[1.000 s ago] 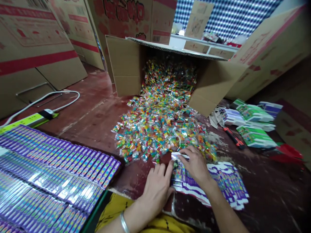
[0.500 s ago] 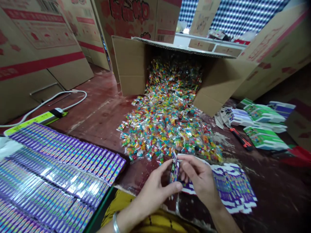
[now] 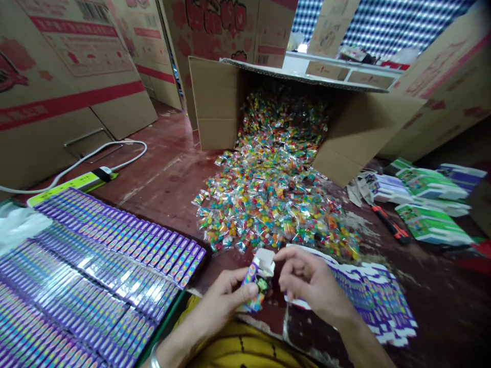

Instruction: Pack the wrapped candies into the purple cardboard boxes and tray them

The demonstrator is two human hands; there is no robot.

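A small purple candy box (image 3: 258, 283) stands tilted in my left hand (image 3: 226, 296), gripped between thumb and fingers. Its top end is unfolded, with white flaps standing up and the box mouth showing. My right hand (image 3: 312, 283) is just to the right of it, fingers loosely bent and apart, fingertips close to the flap; contact is hard to make out. Beneath and beside my right forearm lies a spread of flat, unfolded purple cartons (image 3: 376, 301). Beyond both hands is a heap of clear candy packets (image 3: 264, 204) filled with colourful sweets.
The packets spill from a cardboard box (image 3: 215, 102) lying on its side. Rows of filled purple boxes (image 3: 115, 271) stand at left, near a power strip (image 3: 72, 186) with a white cable. At right are a red-black cutter (image 3: 391, 225) and stacked green cartons (image 3: 433, 225).
The box in my left hand has turned from edge-on to broad-side and its top has opened out. My right hand has drawn slightly away from it. The view has shifted a little left.
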